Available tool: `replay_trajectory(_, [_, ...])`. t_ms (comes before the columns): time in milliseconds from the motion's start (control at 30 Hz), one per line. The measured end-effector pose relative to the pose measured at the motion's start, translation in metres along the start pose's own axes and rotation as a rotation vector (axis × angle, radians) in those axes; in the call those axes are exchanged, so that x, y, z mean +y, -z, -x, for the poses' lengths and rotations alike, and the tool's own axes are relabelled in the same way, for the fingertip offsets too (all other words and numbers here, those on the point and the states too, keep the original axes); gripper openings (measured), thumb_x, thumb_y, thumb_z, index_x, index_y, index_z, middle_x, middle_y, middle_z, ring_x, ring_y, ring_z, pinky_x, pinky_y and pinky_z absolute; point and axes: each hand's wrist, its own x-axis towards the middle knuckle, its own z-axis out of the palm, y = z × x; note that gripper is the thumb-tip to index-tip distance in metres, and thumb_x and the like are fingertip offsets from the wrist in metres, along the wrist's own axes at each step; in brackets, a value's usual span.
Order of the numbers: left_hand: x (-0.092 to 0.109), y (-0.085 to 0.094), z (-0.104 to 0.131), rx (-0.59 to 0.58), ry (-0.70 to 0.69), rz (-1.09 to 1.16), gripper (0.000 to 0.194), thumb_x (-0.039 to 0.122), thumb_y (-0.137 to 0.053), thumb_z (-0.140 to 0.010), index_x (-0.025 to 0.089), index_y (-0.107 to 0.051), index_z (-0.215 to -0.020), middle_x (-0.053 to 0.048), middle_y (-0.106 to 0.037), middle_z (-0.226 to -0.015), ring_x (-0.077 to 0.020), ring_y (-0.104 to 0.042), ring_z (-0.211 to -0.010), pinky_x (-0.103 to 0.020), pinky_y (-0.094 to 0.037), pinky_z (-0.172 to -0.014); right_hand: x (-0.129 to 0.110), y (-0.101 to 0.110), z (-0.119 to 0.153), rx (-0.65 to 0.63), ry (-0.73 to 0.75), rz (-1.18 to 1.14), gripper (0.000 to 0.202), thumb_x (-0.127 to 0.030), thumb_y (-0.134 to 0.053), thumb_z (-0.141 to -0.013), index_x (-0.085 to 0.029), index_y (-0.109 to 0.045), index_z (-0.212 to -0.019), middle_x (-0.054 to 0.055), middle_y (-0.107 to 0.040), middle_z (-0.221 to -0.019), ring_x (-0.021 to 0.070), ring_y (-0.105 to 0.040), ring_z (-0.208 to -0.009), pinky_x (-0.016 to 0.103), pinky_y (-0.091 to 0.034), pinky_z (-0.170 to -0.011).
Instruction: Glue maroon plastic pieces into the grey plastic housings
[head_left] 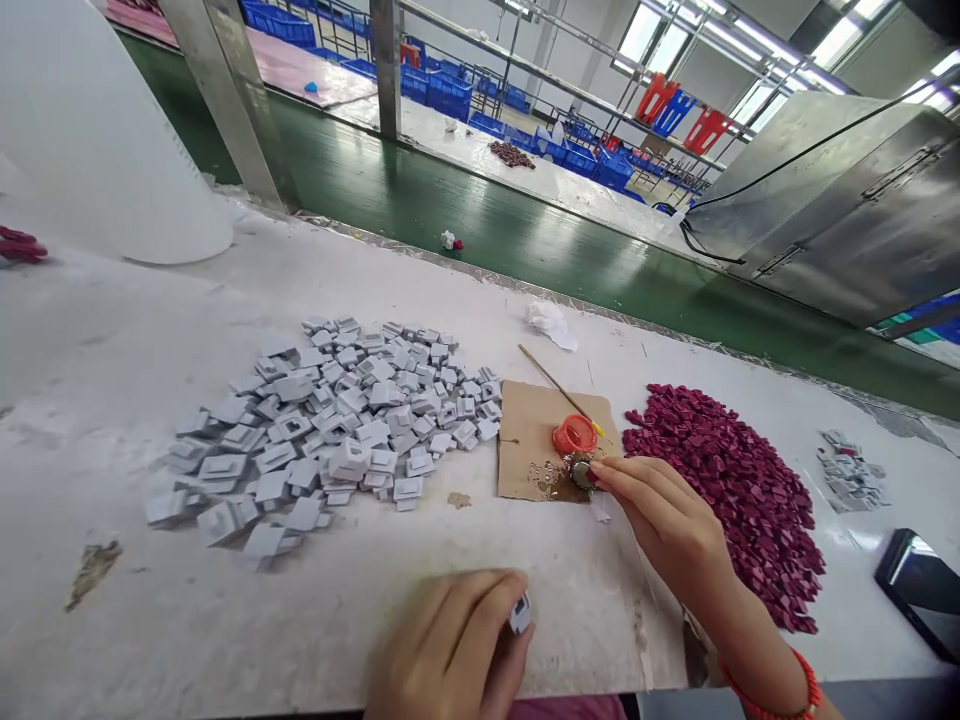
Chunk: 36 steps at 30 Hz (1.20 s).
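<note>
My left hand (457,640) is closed around a small light-grey plastic piece (520,612) with a square recess, near the table's front edge. Over a square of brown cardboard (519,455), the fingertips of my right hand (667,520) are pinched together at a bottle cap (580,472). A bit of dark red shows between them, apparently a small maroon piece (592,474), mostly hidden. Touching or just behind the cap stands a red round lid (574,435). A thin stick with a yellow tip (559,388) lies across the cardboard's far edge.
A wide pile of light-grey pieces (360,410) spreads to the left, a maroon heap (727,490) to the right. Farther right are a smaller grey pile (851,470) and a black phone-like object (922,585). Crumpled tissue (551,325) lies before a green conveyor belt (420,200).
</note>
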Motion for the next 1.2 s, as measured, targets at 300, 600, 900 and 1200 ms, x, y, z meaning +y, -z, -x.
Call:
replay_trajectory(300, [0.004, -0.001, 0.001, -0.001, 0.059, 0.016, 0.019, 0.010, -0.058, -0.087, 0.019, -0.064, -0.103, -0.001, -0.072, -0.092, -0.0158, -0.063, -0.082, -0.025, -0.046, -0.079, -0.001, 0.002, -0.001, 0.007, -0.007, -0.016, 0.035, 0.005, -0.058, -0.083, -0.014, -0.062, -0.112, 0.010, -0.068, -0.101, 0.0187, -0.063, -0.095, 0.034, -0.054, -0.082])
replay_trajectory(600, [0.008, -0.003, 0.001, -0.083, 0.162, -0.050, 0.008, 0.026, -0.062, -0.088, 0.023, -0.056, -0.092, 0.000, -0.065, -0.077, -0.0203, -0.060, -0.069, -0.031, -0.045, -0.063, -0.068, 0.003, 0.009, 0.146, -0.286, -0.477, 0.035, 0.002, -0.062, -0.079, -0.018, -0.063, -0.107, 0.005, -0.068, -0.090, 0.0167, -0.065, -0.085, 0.028, -0.057, -0.069])
replay_trajectory(900, [0.011, -0.003, 0.000, -0.080, 0.206, -0.029, 0.006, 0.029, -0.057, -0.092, 0.023, -0.056, -0.090, 0.001, -0.064, -0.076, -0.0200, -0.059, -0.069, -0.032, -0.043, -0.064, -0.092, -0.014, 0.013, 0.118, -0.313, -0.620, 0.035, 0.004, -0.060, -0.076, -0.018, -0.065, -0.103, 0.005, -0.069, -0.086, 0.0168, -0.067, -0.078, 0.027, -0.059, -0.061])
replay_trajectory(1200, [0.010, 0.001, 0.001, -0.078, 0.175, -0.033, 0.001, 0.023, -0.056, -0.092, 0.023, -0.055, -0.091, 0.001, -0.067, -0.077, -0.0186, -0.063, -0.068, -0.030, -0.046, -0.063, -0.089, -0.007, 0.008, -0.027, -0.208, -0.601, 0.030, 0.000, -0.057, -0.083, -0.016, -0.063, -0.107, 0.007, -0.069, -0.089, 0.0169, -0.067, -0.081, 0.026, -0.060, -0.064])
